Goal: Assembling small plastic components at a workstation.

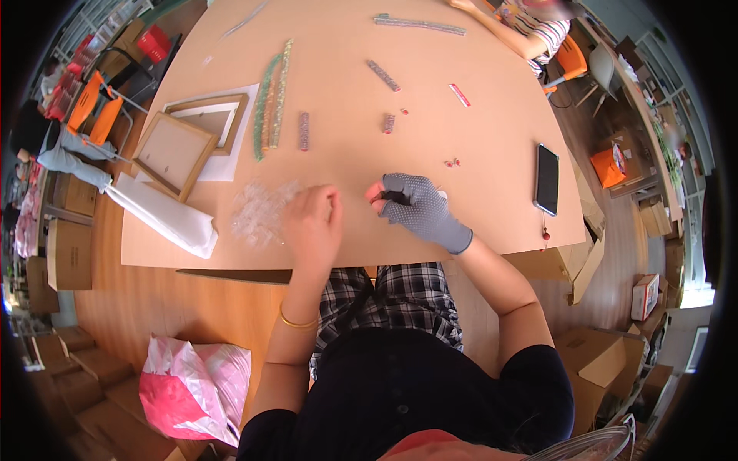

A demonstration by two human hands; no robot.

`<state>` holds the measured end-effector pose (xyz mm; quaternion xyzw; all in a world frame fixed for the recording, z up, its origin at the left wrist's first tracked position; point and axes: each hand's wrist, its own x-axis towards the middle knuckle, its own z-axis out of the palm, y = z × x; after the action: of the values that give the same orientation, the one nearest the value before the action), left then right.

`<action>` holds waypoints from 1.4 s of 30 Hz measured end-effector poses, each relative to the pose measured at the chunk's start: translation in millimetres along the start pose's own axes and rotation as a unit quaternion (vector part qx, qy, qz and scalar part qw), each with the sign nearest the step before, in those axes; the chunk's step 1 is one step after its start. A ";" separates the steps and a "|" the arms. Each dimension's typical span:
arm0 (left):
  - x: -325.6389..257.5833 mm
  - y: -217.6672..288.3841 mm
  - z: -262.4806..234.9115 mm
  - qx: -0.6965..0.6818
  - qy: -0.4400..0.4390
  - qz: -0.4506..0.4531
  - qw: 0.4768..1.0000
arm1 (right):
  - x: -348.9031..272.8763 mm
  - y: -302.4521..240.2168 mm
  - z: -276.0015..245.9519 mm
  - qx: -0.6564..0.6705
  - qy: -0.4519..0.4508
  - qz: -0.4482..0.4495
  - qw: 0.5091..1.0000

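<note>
My left hand (311, 219) is bare, its fingers curled together just above the table near its front edge. Whatever it pinches, if anything, is hidden. Opposite it, my right hand (419, 206) wears a grey dotted glove with bare fingertips and closes around a small dark object (396, 197). The two hands are apart. A pile of small clear plastic pieces (261, 213) lies beside my left hand. Beyond the hands are a short bundle of reddish-grey beads (389, 124), a longer beaded strip (304, 131) and a few small red pieces (453, 163).
Wooden picture frames (175, 154) overlap on the left, by a white wrapped bundle (165, 217). Green and gold strands (272, 100) lie farther back. A phone (546, 179) rests near the right edge. Another person's arm (507, 32) reaches onto the far right corner.
</note>
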<state>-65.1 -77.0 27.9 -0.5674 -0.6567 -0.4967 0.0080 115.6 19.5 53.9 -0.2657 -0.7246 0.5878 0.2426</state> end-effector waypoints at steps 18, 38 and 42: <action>2.1 -3.2 -27.0 -0.090 -0.030 0.100 0.990 | 27.9 -16.0 14.7 0.105 -0.097 0.134 0.981; -24.2 -34.7 -25.7 0.045 0.022 0.065 0.997 | 178.0 54.1 1.5 -0.005 0.137 0.063 0.989; -22.5 -36.6 -25.1 0.047 0.026 0.060 0.997 | 228.4 62.5 9.0 -0.219 0.185 -0.026 0.958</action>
<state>-98.6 -105.1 4.1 -0.5919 -0.6435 -0.4784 0.0821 -53.5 176.6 -0.1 -0.3974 -0.7843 0.3489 0.3242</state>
